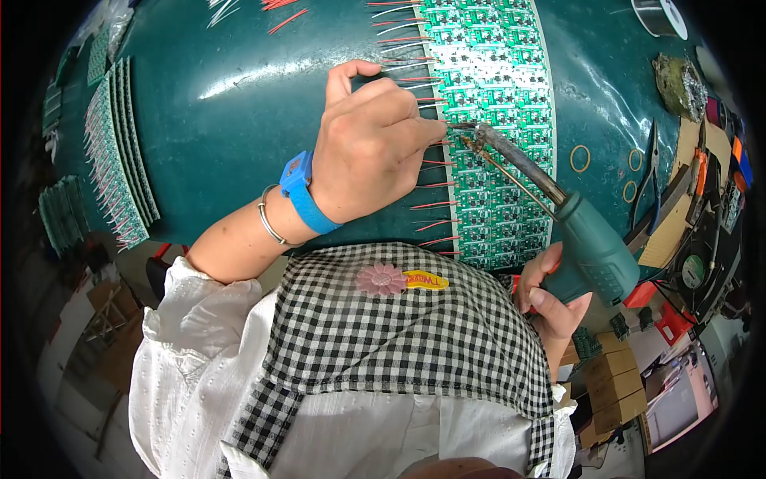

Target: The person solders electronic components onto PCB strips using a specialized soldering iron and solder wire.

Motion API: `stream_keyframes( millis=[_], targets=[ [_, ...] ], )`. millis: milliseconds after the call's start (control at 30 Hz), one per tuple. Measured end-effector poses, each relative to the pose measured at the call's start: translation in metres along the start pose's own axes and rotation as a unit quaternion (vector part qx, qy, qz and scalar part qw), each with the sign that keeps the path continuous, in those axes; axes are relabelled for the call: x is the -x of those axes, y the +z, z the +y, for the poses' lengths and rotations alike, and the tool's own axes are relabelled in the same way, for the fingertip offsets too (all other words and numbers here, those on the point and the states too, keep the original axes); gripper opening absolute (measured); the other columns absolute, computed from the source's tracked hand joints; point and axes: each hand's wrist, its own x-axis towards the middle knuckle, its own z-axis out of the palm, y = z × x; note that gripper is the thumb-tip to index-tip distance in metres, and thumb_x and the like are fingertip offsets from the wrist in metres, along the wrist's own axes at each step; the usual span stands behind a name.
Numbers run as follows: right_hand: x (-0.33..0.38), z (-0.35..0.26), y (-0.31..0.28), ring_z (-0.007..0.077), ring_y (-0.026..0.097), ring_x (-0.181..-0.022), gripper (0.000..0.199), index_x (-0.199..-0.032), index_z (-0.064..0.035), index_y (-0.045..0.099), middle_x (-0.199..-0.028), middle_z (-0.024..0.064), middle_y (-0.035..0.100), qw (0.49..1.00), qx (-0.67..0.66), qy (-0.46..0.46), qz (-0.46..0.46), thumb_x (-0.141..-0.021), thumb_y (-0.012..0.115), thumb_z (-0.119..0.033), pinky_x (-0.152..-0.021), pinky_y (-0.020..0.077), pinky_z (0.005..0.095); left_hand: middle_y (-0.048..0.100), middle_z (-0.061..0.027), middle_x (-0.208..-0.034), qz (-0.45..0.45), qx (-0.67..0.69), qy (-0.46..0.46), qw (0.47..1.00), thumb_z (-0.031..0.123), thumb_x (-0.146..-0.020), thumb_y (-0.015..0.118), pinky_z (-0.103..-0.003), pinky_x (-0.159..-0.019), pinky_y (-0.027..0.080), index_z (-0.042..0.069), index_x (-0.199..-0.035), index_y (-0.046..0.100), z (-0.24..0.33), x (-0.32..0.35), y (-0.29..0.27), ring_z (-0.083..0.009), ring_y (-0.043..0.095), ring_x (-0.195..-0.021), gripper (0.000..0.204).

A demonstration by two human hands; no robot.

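A long panel of green circuit boards point(511, 191) lies on the bench in front of me. Red and white wires point(435, 203) stick out along its left edge. At that edge my left hand point(371, 144), wearing a blue wrist strap point(300, 191), is closed in a pinch on a thin wire, mostly hidden by the fingertips. My right hand point(557, 313) grips the handle of a green soldering gun point(594, 247) from below. Its long metal tip point(515, 152) reaches up and left to the panel, close to my left fingertips, with a thin metal tube alongside.
Stacked wired board panels point(120, 160) stand at the left. Loose red wires point(287, 20) lie at the far edge. On the right are rubber bands point(580, 158), long-nose pliers point(653, 180), a solder spool point(661, 17) and a lumpy metallic block point(680, 86). Cardboard boxes point(614, 383) sit lower right.
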Motion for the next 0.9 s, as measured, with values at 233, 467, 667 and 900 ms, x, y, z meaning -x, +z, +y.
stream_keyframes(
  millis=[233,467,667,900],
  targets=[
    [0.0005,0.0024,0.0013,0.0162,0.05,-0.053,0.037,-0.103,0.0054,0.046,-0.066,0.0102,0.051,1.0,0.011,-0.013,-0.004,-0.071,0.063,0.005,-0.049,0.0443,0.0265,0.047,0.0032,-0.06,0.001,0.002,0.0,1.0,-0.005,-0.06,0.073,-0.039,-0.087,0.04,0.012,-0.076,0.072,0.0006,-0.0007,0.0009,-0.0133,0.051,-0.058,0.023],
    [-0.0015,-0.0047,0.0049,0.0161,0.048,-0.047,0.047,-0.11,0.0077,0.045,-0.061,0.0102,0.05,0.997,-0.056,-0.043,0.013,-0.07,0.068,-0.002,-0.044,0.0416,0.0269,0.045,0.0036,-0.058,0.005,0.002,0.004,1.0,-0.005,-0.059,0.073,-0.039,-0.086,0.039,0.012,-0.075,0.072,-0.001,-0.0012,0.0015,-0.0136,0.05,-0.058,0.024],
    [-0.0028,-0.0015,0.0026,0.016,0.049,-0.047,0.051,-0.114,0.0088,0.044,-0.059,0.0095,0.05,0.999,-0.023,-0.034,-0.005,-0.071,0.068,-0.004,-0.045,0.0408,0.0261,0.045,0.0036,-0.058,-0.001,0.002,0.0,1.0,-0.006,-0.059,0.073,-0.039,-0.086,0.039,0.012,-0.075,0.072,0.0002,-0.0013,0.0007,-0.0137,0.05,-0.058,0.024],
    [-0.0002,-0.0027,0.0049,0.0158,0.049,-0.047,0.052,-0.114,0.0095,0.045,-0.058,0.0089,0.05,0.998,-0.03,-0.043,0.019,-0.07,0.068,-0.005,-0.044,0.0406,0.0262,0.049,0.0035,-0.06,-0.004,-0.015,-0.003,1.0,-0.005,-0.06,0.073,-0.039,-0.088,0.038,0.012,-0.075,0.071,0.002,0.0003,-0.0012,-0.0139,0.053,-0.06,0.023]
  ],
)
